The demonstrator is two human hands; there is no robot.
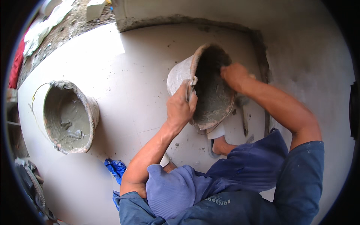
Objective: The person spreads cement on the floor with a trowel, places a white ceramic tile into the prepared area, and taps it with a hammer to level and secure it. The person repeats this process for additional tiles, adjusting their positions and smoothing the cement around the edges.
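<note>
A mortar-crusted bucket (180,73) is tilted in front of me, its mouth turned to the right and toward me. Wet grey mortar (213,105) coats its inside. My left hand (182,103) is closed around the near left side of its rim, by the handle's end. At the far right part of the mouth, my right hand (236,77) is curled into a fist, its fingers turned into the bucket. Whatever that fist holds, if anything, is hidden. Both arms are bent, and my feet (223,145) are under and behind the bucket.
To the left stands a second bucket (94,107) with grey mortar inside and a thin wire handle. Blue plastic (115,169) lies near my left elbow. Mortar crumbs dot the pale floor (131,90). A wall (311,75) rises on the right; rubble (71,28) lies far left.
</note>
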